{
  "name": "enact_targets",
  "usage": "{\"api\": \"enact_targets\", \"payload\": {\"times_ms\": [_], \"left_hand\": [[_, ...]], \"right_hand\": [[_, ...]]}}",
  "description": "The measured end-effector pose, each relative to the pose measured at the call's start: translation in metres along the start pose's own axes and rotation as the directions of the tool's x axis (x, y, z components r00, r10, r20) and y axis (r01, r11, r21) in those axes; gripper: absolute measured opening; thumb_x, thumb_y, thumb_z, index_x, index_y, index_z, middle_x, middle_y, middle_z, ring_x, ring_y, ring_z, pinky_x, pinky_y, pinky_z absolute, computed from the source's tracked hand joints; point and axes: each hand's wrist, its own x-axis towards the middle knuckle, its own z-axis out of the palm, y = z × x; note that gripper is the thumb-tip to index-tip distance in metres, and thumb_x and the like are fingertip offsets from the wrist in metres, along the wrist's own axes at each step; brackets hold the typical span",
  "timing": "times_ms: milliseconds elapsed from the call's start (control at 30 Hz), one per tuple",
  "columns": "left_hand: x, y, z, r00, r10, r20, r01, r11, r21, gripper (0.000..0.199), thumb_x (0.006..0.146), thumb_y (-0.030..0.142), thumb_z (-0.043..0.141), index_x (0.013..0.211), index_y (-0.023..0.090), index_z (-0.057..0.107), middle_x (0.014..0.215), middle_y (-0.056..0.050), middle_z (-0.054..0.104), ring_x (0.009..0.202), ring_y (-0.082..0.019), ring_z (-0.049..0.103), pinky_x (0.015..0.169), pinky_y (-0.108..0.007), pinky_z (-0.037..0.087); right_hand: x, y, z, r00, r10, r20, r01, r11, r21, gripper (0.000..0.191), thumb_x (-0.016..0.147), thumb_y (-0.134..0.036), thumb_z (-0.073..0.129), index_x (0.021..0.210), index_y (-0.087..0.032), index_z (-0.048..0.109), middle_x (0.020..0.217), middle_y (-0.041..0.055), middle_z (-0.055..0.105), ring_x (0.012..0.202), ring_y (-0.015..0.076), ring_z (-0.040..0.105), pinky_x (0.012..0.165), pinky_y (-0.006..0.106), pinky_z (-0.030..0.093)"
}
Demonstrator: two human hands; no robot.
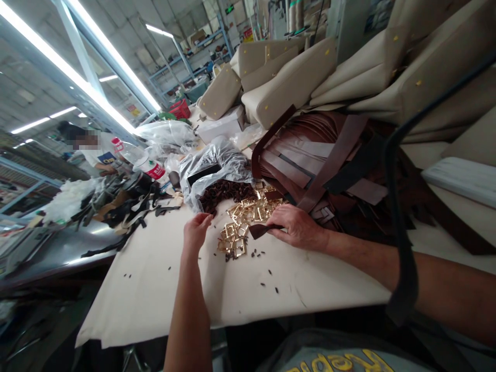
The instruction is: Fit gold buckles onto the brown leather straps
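My right hand (297, 226) is closed on a short dark brown leather strap (259, 231), whose free end points left over the table. My left hand (197, 227) is in a pinch beside the open plastic bag; whatever lies between its fingertips, if anything, is too small to make out. Between and beyond the two hands lies a heap of gold metal buckles (248, 212), with several loose at its near end (234, 243). A pile of small dark brown leather loops (222, 194) spills out of the clear plastic bag (217, 160).
Bundled brown leather straps (310, 155) are heaped at the right. Behind them stand beige bags (290, 82) with gold studs. A large plastic bottle (149, 165) lies at the back left, near black scraps. Another person (98, 150) is at the far left. A black strap (395, 206) crosses the right side.
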Motion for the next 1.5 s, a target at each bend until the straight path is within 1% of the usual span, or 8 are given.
{"api": "enact_targets", "payload": {"times_ms": [100, 300, 467, 667, 833, 1133, 1300, 1500], "left_hand": [[-0.003, 0.003, -0.007, 0.997, 0.076, 0.017, -0.078, 0.962, 0.263, 0.02, 0.078, 0.04, 0.065, 0.081, 0.023, 0.075, 0.069, -0.002, 0.072, 0.07, -0.019, 0.064, 0.068, -0.029, 0.045], [-0.04, 0.014, 0.007, 0.95, 0.2, 0.24, -0.262, 0.928, 0.264, 0.018, 0.082, 0.038, 0.067, 0.088, 0.024, 0.075, 0.093, -0.004, 0.073, 0.074, -0.018, 0.066, 0.07, -0.029, 0.049], [-0.057, 0.017, 0.027, 0.914, 0.323, 0.246, -0.397, 0.841, 0.369, 0.012, 0.082, 0.033, 0.071, 0.091, 0.026, 0.077, 0.107, -0.006, 0.07, 0.089, -0.021, 0.067, 0.082, -0.032, 0.05], [-0.058, 0.017, 0.032, 0.918, 0.338, 0.209, -0.395, 0.837, 0.379, 0.015, 0.089, 0.034, 0.064, 0.089, 0.025, 0.076, 0.109, -0.005, 0.071, 0.089, -0.02, 0.068, 0.083, -0.031, 0.05], [-0.055, 0.015, 0.034, 0.947, 0.282, 0.153, -0.32, 0.856, 0.405, 0.014, 0.088, 0.034, 0.065, 0.093, 0.024, 0.073, 0.106, -0.005, 0.071, 0.089, -0.02, 0.068, 0.081, -0.03, 0.049], [-0.039, 0.019, 0.027, 0.921, 0.233, 0.312, -0.37, 0.772, 0.516, 0.02, 0.089, 0.037, 0.063, 0.098, 0.022, 0.074, 0.106, -0.008, 0.07, 0.089, -0.023, 0.067, 0.078, -0.031, 0.047], [-0.039, 0.017, 0.024, 0.935, 0.206, 0.288, -0.343, 0.728, 0.594, 0.022, 0.093, 0.032, 0.055, 0.093, 0.021, 0.074, 0.104, -0.007, 0.071, 0.084, -0.02, 0.067, 0.076, -0.03, 0.045], [-0.036, 0.022, 0.02, 0.918, 0.18, 0.353, -0.376, 0.672, 0.638, 0.024, 0.093, 0.034, 0.055, 0.093, 0.021, 0.075, 0.099, -0.008, 0.072, 0.085, -0.022, 0.067, 0.076, -0.03, 0.045]], "right_hand": [[0.0, 0.001, 0.001, 1.0, -0.002, 0.01, 0.002, 1.0, -0.008, 0.014, 0.091, -0.026, 0.059, 0.096, -0.017, 0.069, 0.09, 0.0059, 0.07, 0.088, 0.0194, 0.062, 0.09, 0.036, 0.045], [-0.001, 0.003, 0.003, 1.0, 0.015, 0.024, -0.015, 1.0, -0.011, 0.014, 0.09, -0.026, 0.06, 0.095, -0.018, 0.07, 0.089, 0.0059, 0.069, 0.087, 0.0192, 0.061, 0.089, 0.035, 0.044], [-0.002, 0.004, 0.005, 0.999, 0.023, 0.037, -0.022, 0.999, -0.027, 0.014, 0.089, -0.027, 0.062, 0.096, -0.018, 0.07, 0.088, 0.0057, 0.068, 0.088, 0.0193, 0.06, 0.088, 0.035, 0.044], [0.0, 0.003, 0.003, 0.997, 0.039, 0.062, -0.038, 0.999, -0.023, 0.014, 0.089, -0.026, 0.062, 0.096, -0.018, 0.071, 0.087, 0.0053, 0.068, 0.089, 0.0194, 0.06, 0.091, 0.035, 0.044], [0.0, 0.004, 0.002, 0.996, 0.043, 0.074, -0.042, 0.999, -0.014, 0.014, 0.088, -0.025, 0.062, 0.096, -0.018, 0.071, 0.086, 0.0054, 0.068, 0.089, 0.0191, 0.061, 0.092, 0.035, 0.044], [0.002, 0.003, 0.002, 0.991, 0.078, 0.111, -0.076, 0.997, -0.027, 0.016, 0.087, -0.025, 0.062, 0.097, -0.018, 0.072, 0.092, 0.0069, 0.068, 0.09, 0.019, 0.06, 0.091, 0.034, 0.045], [0.002, 0.002, 0.003, 0.99, 0.094, 0.106, -0.093, 0.995, -0.022, 0.016, 0.085, -0.026, 0.064, 0.096, -0.018, 0.073, 0.091, 0.0072, 0.069, 0.089, 0.0197, 0.062, 0.09, 0.035, 0.046], [0.002, 0.001, 0.002, 0.991, 0.095, 0.095, -0.093, 0.995, -0.03, 0.017, 0.084, -0.026, 0.065, 0.096, -0.019, 0.074, 0.092, 0.0074, 0.07, 0.088, 0.02, 0.061, 0.088, 0.035, 0.046]]}}
